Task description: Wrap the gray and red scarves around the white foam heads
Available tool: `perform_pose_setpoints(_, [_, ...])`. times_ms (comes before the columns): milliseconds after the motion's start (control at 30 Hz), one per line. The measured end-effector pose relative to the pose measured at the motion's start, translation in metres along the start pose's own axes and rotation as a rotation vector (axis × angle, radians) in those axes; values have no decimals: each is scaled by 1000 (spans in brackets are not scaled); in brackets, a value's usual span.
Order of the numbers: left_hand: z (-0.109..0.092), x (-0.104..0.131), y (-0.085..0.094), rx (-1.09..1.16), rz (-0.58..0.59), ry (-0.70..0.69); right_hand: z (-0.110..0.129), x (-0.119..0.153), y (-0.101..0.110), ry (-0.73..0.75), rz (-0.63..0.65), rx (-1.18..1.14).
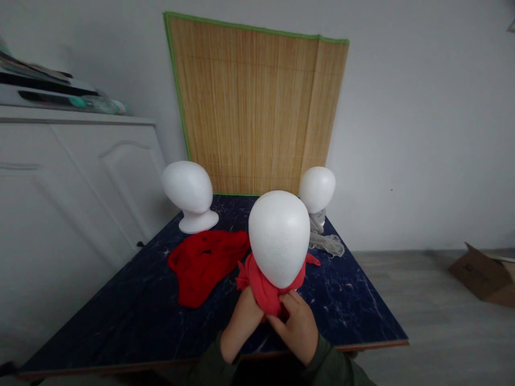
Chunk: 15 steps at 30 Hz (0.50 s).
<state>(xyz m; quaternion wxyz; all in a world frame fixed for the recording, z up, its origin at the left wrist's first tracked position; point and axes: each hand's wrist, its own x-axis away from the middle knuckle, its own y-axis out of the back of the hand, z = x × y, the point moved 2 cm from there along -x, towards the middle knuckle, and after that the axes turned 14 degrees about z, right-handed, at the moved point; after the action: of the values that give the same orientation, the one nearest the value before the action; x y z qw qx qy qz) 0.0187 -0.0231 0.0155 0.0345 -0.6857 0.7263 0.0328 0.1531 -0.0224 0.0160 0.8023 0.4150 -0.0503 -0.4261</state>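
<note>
A white foam mannequin head (279, 236) stands close in front of me at the table's near edge. Around its neck lies a coral-red scarf (261, 284), gathered at the front below the chin. My right hand (298, 324) pinches the gathered scarf with thumb and curled fingers. On the other side, my left hand (244, 316) reaches against the scarf, and its fingers are hidden behind the cloth. A bright red knitted piece (205, 262) lies spread on the table, left of the head.
The dark blue marbled table (137, 321) also bears a second foam head (189, 187) at back left. At back right, a third head (317, 188) has a grey scarf (326, 244) at its neck. White cabinets (80, 198) border the left; a cardboard box (483, 276) sits on the floor.
</note>
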Motion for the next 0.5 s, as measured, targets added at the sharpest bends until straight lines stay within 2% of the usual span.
perform_pose_setpoints(67, [-11,5,8,-114,-15,-22,-3,-3,7,23,-22,-11])
perform_pose_setpoints(167, [-19,11,33,-178,-79,34,-13,-4,20,26,-113,-19])
perform_pose_setpoints(267, [-16,12,66,-99,-226,64,-28,-8,35,-24,-179,27])
perform_pose_setpoints(333, [-11,11,83,-23,-317,65,-37,-14,42,-51,-173,52])
perform_pose_setpoints(400, [-7,9,91,-3,-324,74,-47,-21,46,-56,-139,56])
perform_pose_setpoints(500, [-5,6,87,-51,-294,95,-61,-31,45,-73,-128,24])
